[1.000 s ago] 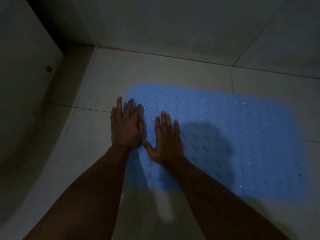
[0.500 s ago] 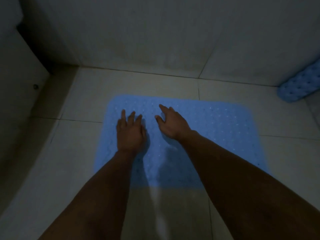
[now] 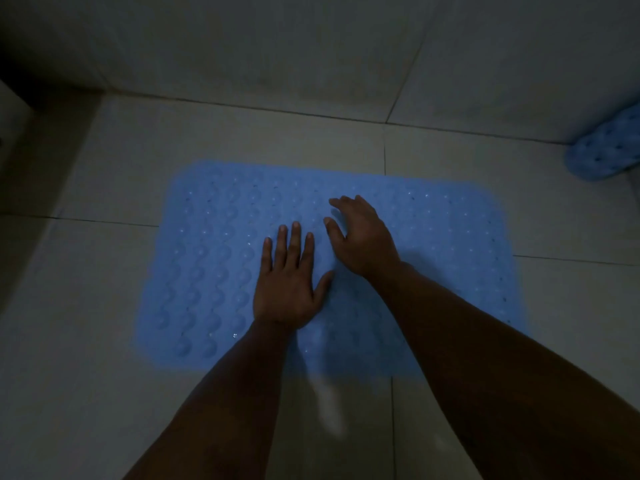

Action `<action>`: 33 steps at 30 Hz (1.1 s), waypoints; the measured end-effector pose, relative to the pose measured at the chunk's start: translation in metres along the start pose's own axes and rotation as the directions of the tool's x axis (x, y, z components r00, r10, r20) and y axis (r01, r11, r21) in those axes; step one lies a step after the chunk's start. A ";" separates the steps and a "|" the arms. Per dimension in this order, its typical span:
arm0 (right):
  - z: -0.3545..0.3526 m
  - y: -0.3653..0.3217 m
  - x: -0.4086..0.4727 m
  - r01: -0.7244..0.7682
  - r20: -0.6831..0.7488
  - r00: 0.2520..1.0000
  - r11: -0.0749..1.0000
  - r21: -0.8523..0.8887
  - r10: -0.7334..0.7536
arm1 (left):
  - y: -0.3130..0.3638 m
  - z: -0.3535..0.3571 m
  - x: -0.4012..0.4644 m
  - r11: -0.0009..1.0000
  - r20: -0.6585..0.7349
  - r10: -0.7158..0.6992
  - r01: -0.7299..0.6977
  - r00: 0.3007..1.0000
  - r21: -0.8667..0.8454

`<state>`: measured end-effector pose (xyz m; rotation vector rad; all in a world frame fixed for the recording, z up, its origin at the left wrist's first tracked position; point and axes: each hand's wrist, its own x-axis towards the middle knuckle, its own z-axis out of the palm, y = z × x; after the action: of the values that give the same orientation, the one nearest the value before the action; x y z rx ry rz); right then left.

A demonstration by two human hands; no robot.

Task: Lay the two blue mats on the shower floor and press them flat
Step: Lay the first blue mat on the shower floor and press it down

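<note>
On the tiled shower floor [image 3: 104, 341] I keep my left hand [image 3: 287, 285] flat, fingers straight and apart, pressing the spread blue mat [image 3: 450, 254] down, my right hand [image 3: 363, 237] loosely spread beside it, while the second, rolled mat [image 3: 606, 150] waits by the wall.

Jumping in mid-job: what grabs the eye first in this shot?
The blue mat spread across the pale floor tiles, with the left hand flat on its middle and the right hand just beyond. A second blue mat sits bunched at the far right by the wall.
</note>
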<state>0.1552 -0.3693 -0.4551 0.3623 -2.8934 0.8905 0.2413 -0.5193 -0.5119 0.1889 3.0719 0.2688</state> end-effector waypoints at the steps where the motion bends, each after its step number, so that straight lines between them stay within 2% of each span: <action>1: 0.005 0.006 -0.001 0.037 -0.056 0.998 0.999 -0.018 -0.038 | 0.001 -0.001 -0.001 1.000 0.000 0.003 -0.003 1.000 0.001; 3: 0.010 0.015 -0.001 0.068 -0.088 0.994 0.998 -0.018 -0.069 | 0.002 0.000 -0.001 1.000 -0.003 0.008 -0.008 1.000 0.012; 9: -0.001 0.020 -0.006 -0.028 0.028 0.999 0.999 -0.016 0.028 | 0.003 -0.006 0.001 0.999 0.053 0.025 -0.026 0.998 0.022; 11: -0.009 0.018 -0.011 -0.043 0.057 0.997 0.999 -0.033 0.045 | 0.002 -0.011 0.002 1.000 0.128 0.016 -0.013 0.992 -0.017; 15: -0.032 0.006 -0.009 -0.140 0.264 0.951 0.985 -0.097 0.161 | 0.003 -0.046 0.025 0.998 0.313 0.013 0.005 0.950 -0.059; 16: -0.033 0.000 -0.011 -0.161 0.298 0.937 0.982 -0.098 0.184 | 0.002 -0.057 0.030 0.998 0.288 0.021 -0.005 0.957 -0.055; 18: -0.028 -0.010 -0.015 -0.155 0.302 0.937 0.984 -0.086 0.174 | -0.001 -0.069 0.033 0.999 0.118 -0.002 0.007 0.993 -0.043; 20: -0.017 -0.016 -0.024 -0.112 0.290 0.947 0.988 -0.104 0.138 | -0.002 -0.068 0.029 0.994 0.007 -0.063 0.064 0.998 -0.087; 24: 0.017 -0.015 -0.046 -0.046 0.372 0.918 0.966 -0.254 0.141 | -0.002 -0.061 0.020 0.991 -0.025 -0.098 0.095 0.995 -0.095; 29: 0.044 -0.006 -0.067 0.021 0.262 0.962 0.931 -0.364 0.080 | -0.011 -0.044 0.021 0.994 -0.056 -0.090 0.086 0.994 -0.064; 33: 0.048 -0.003 -0.068 0.020 0.221 0.973 0.925 -0.380 0.070 | -0.020 -0.036 0.025 0.996 -0.078 -0.075 0.070 0.994 -0.062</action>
<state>0.2206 -0.3857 -0.5038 0.4153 -3.1939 0.2826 0.2116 -0.5423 -0.4807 0.0657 3.1366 0.3715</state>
